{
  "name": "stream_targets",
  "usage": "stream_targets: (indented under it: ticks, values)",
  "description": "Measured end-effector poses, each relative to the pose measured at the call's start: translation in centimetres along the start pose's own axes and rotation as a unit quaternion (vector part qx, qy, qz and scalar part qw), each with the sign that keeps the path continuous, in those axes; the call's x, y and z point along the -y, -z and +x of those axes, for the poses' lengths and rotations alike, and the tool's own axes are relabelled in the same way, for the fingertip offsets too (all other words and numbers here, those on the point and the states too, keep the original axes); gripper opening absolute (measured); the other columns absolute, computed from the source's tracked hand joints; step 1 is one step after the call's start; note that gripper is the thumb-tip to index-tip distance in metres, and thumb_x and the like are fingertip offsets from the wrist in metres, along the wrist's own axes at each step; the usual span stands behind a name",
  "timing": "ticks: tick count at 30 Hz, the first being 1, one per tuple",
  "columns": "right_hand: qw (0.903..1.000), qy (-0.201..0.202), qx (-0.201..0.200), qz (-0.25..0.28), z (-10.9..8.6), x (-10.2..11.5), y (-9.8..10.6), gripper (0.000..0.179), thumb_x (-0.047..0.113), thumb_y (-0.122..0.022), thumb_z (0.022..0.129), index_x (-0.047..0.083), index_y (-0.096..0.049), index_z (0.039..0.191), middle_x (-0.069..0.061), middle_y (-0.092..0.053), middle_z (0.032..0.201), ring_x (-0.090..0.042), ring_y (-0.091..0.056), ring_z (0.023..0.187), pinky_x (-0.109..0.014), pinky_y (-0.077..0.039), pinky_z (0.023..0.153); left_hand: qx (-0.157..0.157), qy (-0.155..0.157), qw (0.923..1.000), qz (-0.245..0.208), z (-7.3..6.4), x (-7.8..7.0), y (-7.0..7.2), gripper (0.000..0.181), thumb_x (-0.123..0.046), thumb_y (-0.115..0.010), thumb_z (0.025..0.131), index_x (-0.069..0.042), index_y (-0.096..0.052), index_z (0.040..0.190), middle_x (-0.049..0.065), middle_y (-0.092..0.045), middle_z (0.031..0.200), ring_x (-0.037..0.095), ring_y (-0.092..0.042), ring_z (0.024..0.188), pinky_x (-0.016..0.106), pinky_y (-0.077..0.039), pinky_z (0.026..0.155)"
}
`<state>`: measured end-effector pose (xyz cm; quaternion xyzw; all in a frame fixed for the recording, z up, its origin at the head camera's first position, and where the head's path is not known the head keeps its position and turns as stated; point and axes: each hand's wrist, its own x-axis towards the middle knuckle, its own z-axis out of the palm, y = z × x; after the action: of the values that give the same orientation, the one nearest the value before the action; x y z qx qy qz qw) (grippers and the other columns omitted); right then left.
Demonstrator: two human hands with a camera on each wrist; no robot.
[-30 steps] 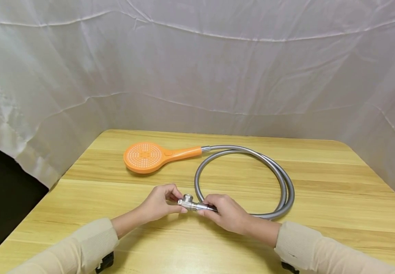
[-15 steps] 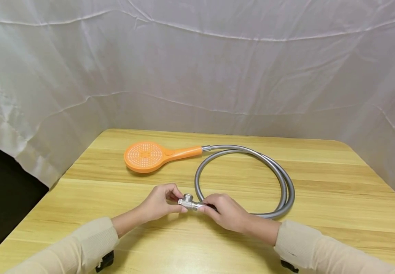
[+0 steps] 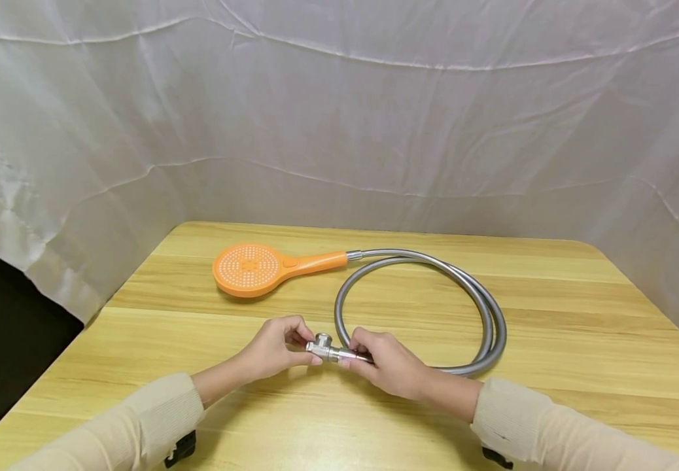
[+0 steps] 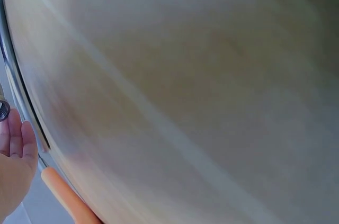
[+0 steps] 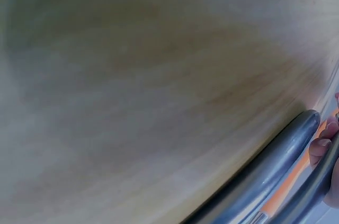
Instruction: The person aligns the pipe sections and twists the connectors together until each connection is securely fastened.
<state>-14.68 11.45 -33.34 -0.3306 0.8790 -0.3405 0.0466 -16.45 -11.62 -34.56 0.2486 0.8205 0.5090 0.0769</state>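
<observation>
Between thumb and fingers, my left hand (image 3: 273, 348) pinches a small chrome T-shaped pipe fitting (image 3: 322, 345) by its left side. My right hand (image 3: 391, 364) grips the metal end connector (image 3: 348, 355) of a grey shower hose (image 3: 495, 314), thumb in front and fingers behind. Connector and fitting meet in line. From there the hose loops over the table to an orange shower head (image 3: 250, 269), which lies with its dotted face up. In the left wrist view the fitting's dark threaded opening (image 4: 4, 110) shows above the left fingers (image 4: 16, 139).
A wood-grain table (image 3: 581, 314) carries everything. Pale cloth (image 3: 339, 131) hangs behind it and along both sides, with a dark gap (image 3: 10, 347) at the left. The looped hose lies right behind my right hand.
My right thumb and fingers shift slightly on the hose connector, rolling over it and back. The left hand, fitting, hose loop and shower head stay in place.
</observation>
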Motion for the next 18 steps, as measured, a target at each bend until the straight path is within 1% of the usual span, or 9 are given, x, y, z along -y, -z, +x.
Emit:
stream_targets:
  ticks: [3, 5, 8, 18]
  values:
    - [1.0000, 0.001, 0.002, 0.000, -0.09, -0.04, 0.06, 0.022, 0.020, -0.072, 0.081, 0.011, -0.052, 0.087, 0.005, -0.058, 0.073, 0.002, -0.043, 0.059, -0.014, -0.043, 0.050, 0.000, 0.000, 1.0000, 0.000, 0.00, 0.04, -0.02, 0.024, -0.007, -0.078, 0.072, 0.001, -0.059, 0.084, 0.012, -0.065, 0.087, 0.009, -0.061, 0.076, 0.017, -0.054, 0.071]
    - [1.0000, 0.002, 0.000, -0.005, -0.12, -0.05, 0.07, 0.024, 0.017, -0.074, 0.079, 0.011, -0.052, 0.087, 0.005, -0.059, 0.074, 0.001, -0.046, 0.062, -0.015, -0.045, 0.052, -0.001, 0.000, 1.0000, 0.001, 0.00, 0.02, -0.01, 0.024, -0.007, -0.078, 0.072, 0.001, -0.059, 0.084, 0.012, -0.065, 0.087, 0.009, -0.061, 0.076, 0.017, -0.054, 0.071]
    - [0.9999, 0.006, -0.007, -0.014, -0.13, -0.03, 0.07, 0.021, 0.015, -0.073, 0.080, 0.011, -0.052, 0.085, 0.005, -0.060, 0.074, 0.001, -0.046, 0.063, -0.015, -0.045, 0.053, 0.000, 0.000, 1.0000, 0.000, 0.01, 0.03, -0.01, 0.024, -0.007, -0.078, 0.072, 0.001, -0.059, 0.085, 0.012, -0.065, 0.087, 0.010, -0.061, 0.077, 0.017, -0.054, 0.071]
    - [0.9996, 0.005, -0.018, -0.023, 0.11, -0.13, -0.10, 0.016, 0.021, -0.069, 0.083, 0.012, -0.056, 0.081, 0.007, -0.055, 0.069, 0.002, -0.041, 0.059, -0.014, -0.040, 0.049, 0.001, 0.002, 1.0000, 0.002, 0.10, 0.09, 0.11, 0.024, -0.008, -0.078, 0.073, 0.000, -0.059, 0.085, 0.012, -0.065, 0.088, 0.012, -0.062, 0.077, 0.018, -0.054, 0.071]
